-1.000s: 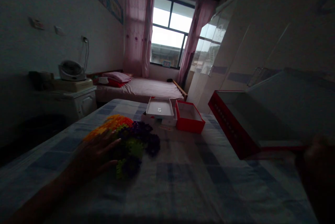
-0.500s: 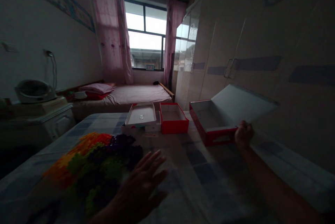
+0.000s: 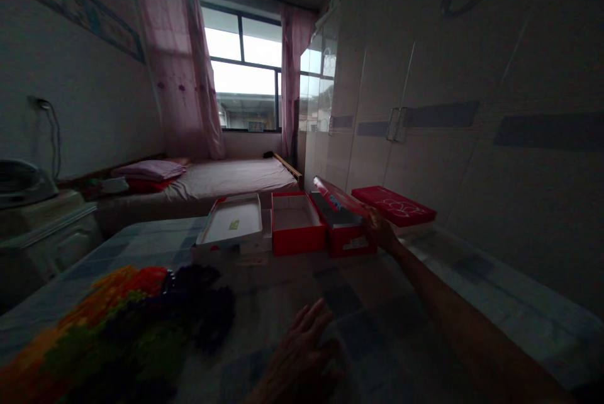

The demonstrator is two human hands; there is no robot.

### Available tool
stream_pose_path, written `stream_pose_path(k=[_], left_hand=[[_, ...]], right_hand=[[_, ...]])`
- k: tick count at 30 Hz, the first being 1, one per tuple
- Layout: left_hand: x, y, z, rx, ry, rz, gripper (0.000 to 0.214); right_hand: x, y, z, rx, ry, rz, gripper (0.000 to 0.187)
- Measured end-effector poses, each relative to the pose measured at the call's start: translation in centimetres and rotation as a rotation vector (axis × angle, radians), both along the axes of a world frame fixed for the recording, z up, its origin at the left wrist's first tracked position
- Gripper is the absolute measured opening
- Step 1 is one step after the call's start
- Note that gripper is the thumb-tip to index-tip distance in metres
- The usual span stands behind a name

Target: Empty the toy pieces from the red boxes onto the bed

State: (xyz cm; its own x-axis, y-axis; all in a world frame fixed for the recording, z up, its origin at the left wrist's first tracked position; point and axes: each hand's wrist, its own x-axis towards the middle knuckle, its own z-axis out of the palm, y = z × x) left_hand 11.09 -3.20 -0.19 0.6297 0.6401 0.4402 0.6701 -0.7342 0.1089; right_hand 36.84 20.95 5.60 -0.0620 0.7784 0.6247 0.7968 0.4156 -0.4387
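Note:
My right hand [image 3: 379,230] is closed on the near edge of a red lid [image 3: 337,196]. That lid slants over a red box [image 3: 352,245] with a grey inside. Beside it on the left stands an open red box [image 3: 298,237]. Low over the checked cloth [image 3: 349,303], my left hand [image 3: 306,341] has its fingers stretched out and holds nothing; whether it touches the cloth I cannot tell. A pile of orange, green and dark pieces [image 3: 136,322], blurred in the dim light, lies to its left.
A shallow white box or lid [image 3: 233,221] stands left of the red boxes. Behind my right hand lies a red lid or box with white line patterns [image 3: 394,206]. Further back are a bed [image 3: 240,174] and, along the right, a tall wardrobe [image 3: 372,77].
The view has turned slightly right. My right hand has moved left and now grips a slanted red lid, where it held a raised panel with a white inside. A patterned red top now shows behind it.

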Motion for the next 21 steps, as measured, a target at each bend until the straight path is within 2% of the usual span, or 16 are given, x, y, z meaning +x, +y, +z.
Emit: stream_pose_path(k=[3,5,6,9,11,14,16,18,21], left_hand=[[-0.5,0.3,-0.8,0.040,-0.025,-0.022,0.029],[-0.6,0.4,-1.0,0.055,-0.028,-0.017,0.027],[-0.6,0.4,-1.0,0.060,-0.022,-0.013,0.026],[-0.4,0.5,-1.0,0.078,-0.004,-0.017,0.027],[-0.4,0.8,-1.3,0.112,-0.009,-0.032,0.028],[-0.9,1.4,-2.5,0.206,-0.023,-0.072,0.028],[-1.5,2.0,-3.7,0.213,-0.037,-0.088,0.027],[-2.1,2.7,-5.1,0.141,-0.055,-0.076,0.025],[-2.5,3.5,-7.2,-0.042,-0.103,0.002,0.037]], right_hand=[[1.3,-0.6,-0.7,-0.044,-0.001,0.152,0.061],[2.9,-0.8,-1.1,-0.057,0.031,0.189,0.063],[3.8,-0.8,-1.3,-0.062,0.038,0.135,0.062],[6.8,-0.5,-1.7,-0.096,0.013,-0.192,0.057],[8.5,-0.1,-2.0,-0.115,-0.002,-0.338,0.056],[10.1,0.9,-2.6,-0.119,-0.087,-0.432,0.060],[10.7,1.8,-3.0,-0.127,-0.197,-0.484,0.060],[11.0,2.8,-3.3,-0.142,-0.302,-0.507,0.060],[11.3,4.1,-3.6,-0.172,-0.426,-0.504,0.059]])
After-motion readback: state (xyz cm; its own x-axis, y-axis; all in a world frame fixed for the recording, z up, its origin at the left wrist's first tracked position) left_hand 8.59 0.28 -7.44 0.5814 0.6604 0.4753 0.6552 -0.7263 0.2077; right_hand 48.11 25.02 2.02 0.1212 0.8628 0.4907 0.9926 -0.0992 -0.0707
